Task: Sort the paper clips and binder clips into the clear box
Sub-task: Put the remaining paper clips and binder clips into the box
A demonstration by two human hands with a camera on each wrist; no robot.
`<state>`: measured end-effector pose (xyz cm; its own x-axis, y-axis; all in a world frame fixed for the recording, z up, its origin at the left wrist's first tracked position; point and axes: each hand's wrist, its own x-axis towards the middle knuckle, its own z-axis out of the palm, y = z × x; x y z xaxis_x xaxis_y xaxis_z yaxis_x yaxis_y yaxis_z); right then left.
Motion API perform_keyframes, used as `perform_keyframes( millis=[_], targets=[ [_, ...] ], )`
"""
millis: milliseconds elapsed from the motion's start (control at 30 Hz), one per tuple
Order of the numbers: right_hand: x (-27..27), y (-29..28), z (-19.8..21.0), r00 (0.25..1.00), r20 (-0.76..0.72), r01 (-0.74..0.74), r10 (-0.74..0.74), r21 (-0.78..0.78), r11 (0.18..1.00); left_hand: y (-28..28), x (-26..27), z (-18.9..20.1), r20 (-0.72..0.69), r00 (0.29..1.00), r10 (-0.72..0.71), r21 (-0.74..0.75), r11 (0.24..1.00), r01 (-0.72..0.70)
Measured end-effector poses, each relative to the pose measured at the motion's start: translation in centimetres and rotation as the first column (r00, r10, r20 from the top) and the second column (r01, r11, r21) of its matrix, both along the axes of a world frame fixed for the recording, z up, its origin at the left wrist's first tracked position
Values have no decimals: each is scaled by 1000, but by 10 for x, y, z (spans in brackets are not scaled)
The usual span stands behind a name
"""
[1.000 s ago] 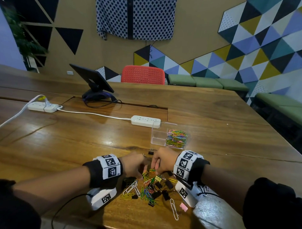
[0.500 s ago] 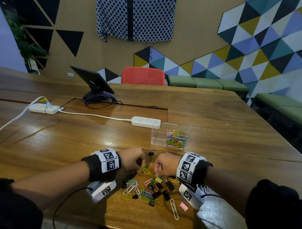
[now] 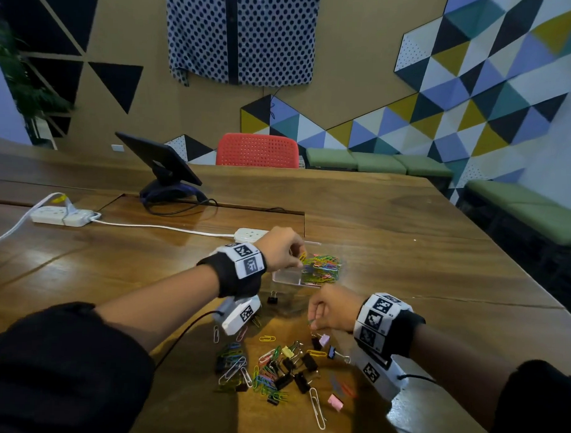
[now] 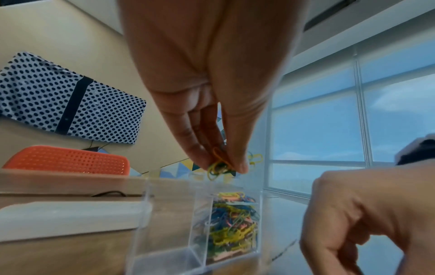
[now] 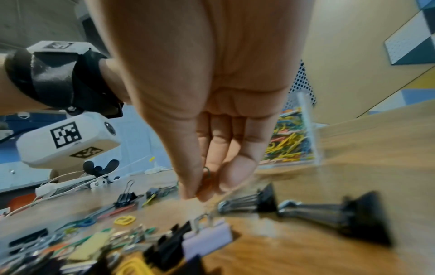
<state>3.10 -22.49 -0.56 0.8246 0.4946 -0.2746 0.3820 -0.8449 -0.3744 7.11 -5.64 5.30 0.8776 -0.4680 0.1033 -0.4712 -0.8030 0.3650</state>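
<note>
The clear box (image 3: 287,276) (image 4: 164,232) stands on the wooden table; its right compartment holds a heap of coloured paper clips (image 3: 323,266) (image 4: 233,223). My left hand (image 3: 284,248) (image 4: 221,165) hovers over the box and pinches a small bunch of coloured paper clips (image 4: 219,166). My right hand (image 3: 323,310) (image 5: 207,186) is low over the table, just in front of the box, pinching a dark green paper clip (image 5: 207,172). A mixed pile of paper clips and binder clips (image 3: 272,368) (image 5: 141,238) lies nearer to me.
A lone black binder clip (image 3: 272,298) sits in front of the box. Two white power strips (image 3: 62,216) with cables lie behind, beside a black tablet stand (image 3: 164,173). A red chair (image 3: 257,150) stands at the far edge. A large silver paper clip (image 3: 316,408) lies nearest me.
My left hand has lifted from the pile and moved forward over the clear box with paper clips. My right hand stayed near the pile's far edge, shifting slightly right.
</note>
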Motion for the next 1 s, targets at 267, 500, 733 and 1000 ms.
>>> perform_keyframes(
  millis=[267,500,733,1000],
  targets=[
    [1,-50,27,977,84,188,-194,68,980,-53,36,-3,80,996,38,55,998,-42],
    [7,-66,32,946,84,290,-312,201,936,-65,46,-24,2,996,91,89,992,-91],
    [21,-51,39,921,120,324,-370,289,901,-60,49,-30,-65,994,85,85,993,-80],
    [53,-34,47,852,262,378,-454,293,878,-43,39,-25,-69,997,45,-94,994,-52]
  ],
)
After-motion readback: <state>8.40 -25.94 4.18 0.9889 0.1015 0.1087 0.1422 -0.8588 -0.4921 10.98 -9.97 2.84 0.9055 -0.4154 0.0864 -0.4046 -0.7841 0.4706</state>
